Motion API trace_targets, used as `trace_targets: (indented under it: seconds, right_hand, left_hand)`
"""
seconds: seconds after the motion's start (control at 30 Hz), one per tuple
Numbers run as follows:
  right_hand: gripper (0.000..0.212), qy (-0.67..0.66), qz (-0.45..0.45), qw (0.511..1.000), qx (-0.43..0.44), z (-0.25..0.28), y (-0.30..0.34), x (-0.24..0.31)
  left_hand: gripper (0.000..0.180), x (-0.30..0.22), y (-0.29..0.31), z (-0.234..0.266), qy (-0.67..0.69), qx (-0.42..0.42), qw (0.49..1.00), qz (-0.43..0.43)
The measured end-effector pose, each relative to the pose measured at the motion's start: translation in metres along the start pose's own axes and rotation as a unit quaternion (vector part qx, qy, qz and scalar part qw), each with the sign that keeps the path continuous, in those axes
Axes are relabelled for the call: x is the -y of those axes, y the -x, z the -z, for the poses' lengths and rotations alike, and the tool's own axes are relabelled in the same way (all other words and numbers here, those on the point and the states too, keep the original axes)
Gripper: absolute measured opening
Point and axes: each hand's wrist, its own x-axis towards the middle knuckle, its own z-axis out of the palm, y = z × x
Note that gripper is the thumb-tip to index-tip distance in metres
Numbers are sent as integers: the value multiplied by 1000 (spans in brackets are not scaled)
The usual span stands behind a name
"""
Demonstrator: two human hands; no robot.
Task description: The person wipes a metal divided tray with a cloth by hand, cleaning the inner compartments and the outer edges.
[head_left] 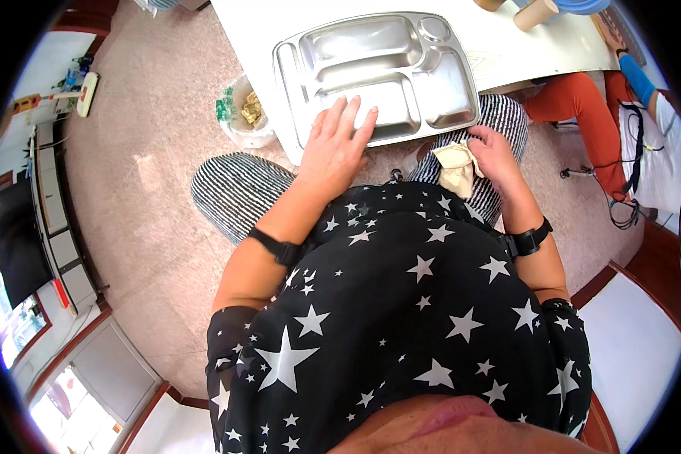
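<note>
A shiny metal tray with several compartments lies on the white table, its near edge close to my lap. My left hand reaches over the tray's near left part, fingers spread, with the fingertips at the front compartment. Whether they touch the metal I cannot tell. Just off the tray's near right corner, my right hand is closed on a cream-coloured cloth, which hangs over my striped right trouser leg. The compartments look bare.
On the floor left of the table stands a whitish bin with green and golden-brown things in it. Cups and a blue round container sit at the table's far right. Another person in red trousers sits at the right, an arm on the table.
</note>
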Motion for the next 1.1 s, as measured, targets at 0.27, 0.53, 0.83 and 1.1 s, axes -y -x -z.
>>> trace_targets:
  seconds: [0.27,0.53,0.83,1.1]
  right_hand:
    - [45,-285,109,949,74,8,29,36]
    - [37,-251,114,954,121,-5,25,42]
    - [50,-179,135,923,311,-37,19,24]
    - [29,-173,52,925,334,-40,17,21]
  left_hand:
    - [40,19,-29,28,-192,-164,964,-80]
    - [17,37,-7,140,-11,-356,906,228]
    - [28,41,64,63,607,-295,589,444]
    - [29,21,65,33,642,-241,511,518]
